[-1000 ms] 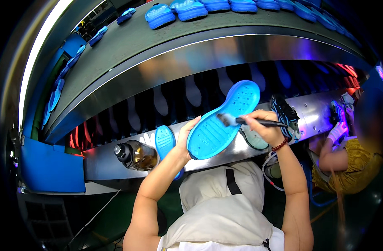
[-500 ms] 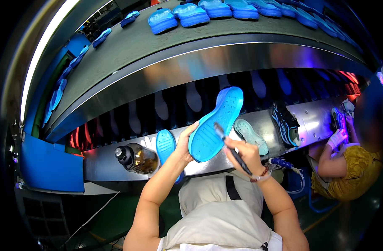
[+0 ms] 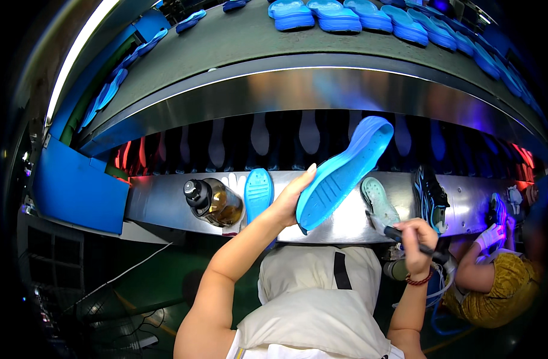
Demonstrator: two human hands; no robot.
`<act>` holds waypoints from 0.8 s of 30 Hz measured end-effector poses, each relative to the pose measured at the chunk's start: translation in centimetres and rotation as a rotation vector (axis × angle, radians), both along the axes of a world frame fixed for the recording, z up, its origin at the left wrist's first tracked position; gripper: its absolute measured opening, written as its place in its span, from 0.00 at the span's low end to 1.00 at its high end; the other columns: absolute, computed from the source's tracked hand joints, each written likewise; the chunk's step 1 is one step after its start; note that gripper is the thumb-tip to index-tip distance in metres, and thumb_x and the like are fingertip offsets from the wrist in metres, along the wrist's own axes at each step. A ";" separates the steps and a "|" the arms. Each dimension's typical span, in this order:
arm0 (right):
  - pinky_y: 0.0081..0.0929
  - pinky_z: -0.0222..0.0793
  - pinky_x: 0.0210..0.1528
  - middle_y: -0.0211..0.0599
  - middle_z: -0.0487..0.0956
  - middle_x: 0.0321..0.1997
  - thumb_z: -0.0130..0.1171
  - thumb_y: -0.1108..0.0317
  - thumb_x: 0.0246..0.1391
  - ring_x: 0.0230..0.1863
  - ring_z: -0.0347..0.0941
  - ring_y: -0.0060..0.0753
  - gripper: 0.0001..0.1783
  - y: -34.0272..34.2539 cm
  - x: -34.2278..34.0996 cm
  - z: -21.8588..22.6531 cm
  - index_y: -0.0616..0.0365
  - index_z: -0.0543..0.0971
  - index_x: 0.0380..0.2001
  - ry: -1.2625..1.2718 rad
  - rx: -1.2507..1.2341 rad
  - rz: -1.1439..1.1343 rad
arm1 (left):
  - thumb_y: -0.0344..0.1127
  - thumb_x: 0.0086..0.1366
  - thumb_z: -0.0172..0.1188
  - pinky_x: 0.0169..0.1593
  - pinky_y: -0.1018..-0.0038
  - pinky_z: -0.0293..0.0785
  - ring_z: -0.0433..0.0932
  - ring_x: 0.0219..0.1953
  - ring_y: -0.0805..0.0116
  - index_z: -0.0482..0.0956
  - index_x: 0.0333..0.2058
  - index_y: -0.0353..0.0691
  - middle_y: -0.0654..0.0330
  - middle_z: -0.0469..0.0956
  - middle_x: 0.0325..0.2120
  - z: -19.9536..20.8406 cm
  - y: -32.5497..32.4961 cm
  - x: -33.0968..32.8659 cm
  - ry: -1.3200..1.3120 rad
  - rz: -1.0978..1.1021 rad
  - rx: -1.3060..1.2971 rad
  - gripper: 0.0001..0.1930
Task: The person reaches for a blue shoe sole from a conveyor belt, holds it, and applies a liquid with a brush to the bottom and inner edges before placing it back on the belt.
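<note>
My left hand [image 3: 292, 200] grips a bright blue shoe sole [image 3: 344, 176] by its edge, holding it tilted above the metal ledge, with its grooved, pitted inner side partly showing. In my right hand [image 3: 415, 244] is a brush [image 3: 393, 233] with a black handle, smeared a little by motion. Its pale bristle end is close to the lower part of a pale green sole-shaped piece [image 3: 379, 200] on the ledge; whether they touch I cannot tell. A second blue sole [image 3: 259, 194] lies on the ledge left of my left hand.
The metal ledge [image 3: 160, 197] also carries a dark-capped bottle [image 3: 214, 203] with amber liquid and a black-and-blue shoe [image 3: 429, 197]. Beyond, a green conveyor belt [image 3: 226, 45] bears several blue soles. At right sits a co-worker [image 3: 495, 281] wearing a white glove.
My right hand and the brush have moved off the held sole, rightward and down beside the pale green piece. The held sole has tilted more on edge. The view has shifted left.
</note>
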State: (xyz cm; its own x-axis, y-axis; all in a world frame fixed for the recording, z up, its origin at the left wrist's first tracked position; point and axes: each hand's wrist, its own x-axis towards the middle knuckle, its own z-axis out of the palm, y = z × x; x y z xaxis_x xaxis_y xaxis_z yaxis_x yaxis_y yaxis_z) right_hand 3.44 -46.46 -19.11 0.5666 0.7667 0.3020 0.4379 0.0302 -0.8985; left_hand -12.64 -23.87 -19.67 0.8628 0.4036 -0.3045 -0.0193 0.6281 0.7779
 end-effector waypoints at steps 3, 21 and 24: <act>0.39 0.55 0.53 0.46 0.71 0.48 0.48 0.80 0.35 0.51 0.62 0.45 0.20 2.4 -3.1 1.9 0.58 0.69 0.38 -0.643 0.012 0.010 | 0.54 0.63 0.44 0.41 0.76 0.71 0.73 0.38 0.72 0.66 0.47 0.36 0.57 0.72 0.37 -0.7 -0.5 0.2 0.008 0.014 0.039 0.26; 0.62 0.30 0.59 0.30 0.64 0.59 0.51 0.78 0.34 0.67 0.41 0.44 0.22 4.4 -5.5 -0.6 0.57 0.63 0.38 -0.886 -0.098 0.190 | 0.50 0.63 0.45 0.38 0.80 0.69 0.71 0.37 0.76 0.66 0.47 0.35 0.59 0.71 0.36 -1.6 -1.3 1.5 -0.062 0.037 0.162 0.23; 0.60 0.31 0.60 0.34 0.68 0.56 0.51 0.78 0.34 0.66 0.44 0.47 0.19 3.2 -4.6 0.2 0.58 0.64 0.36 -0.918 -0.109 0.084 | 0.49 0.63 0.46 0.38 0.80 0.69 0.70 0.37 0.77 0.67 0.48 0.36 0.60 0.71 0.36 -1.4 -0.6 0.2 -0.044 0.040 0.183 0.23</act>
State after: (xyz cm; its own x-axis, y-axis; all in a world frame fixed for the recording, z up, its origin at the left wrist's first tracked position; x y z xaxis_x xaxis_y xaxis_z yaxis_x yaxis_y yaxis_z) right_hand -1.15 -43.24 -18.91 0.0827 0.8449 0.5285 0.9792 0.0297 -0.2007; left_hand -12.40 -24.50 -21.11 0.8558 0.4830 -0.1851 -0.0778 0.4740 0.8771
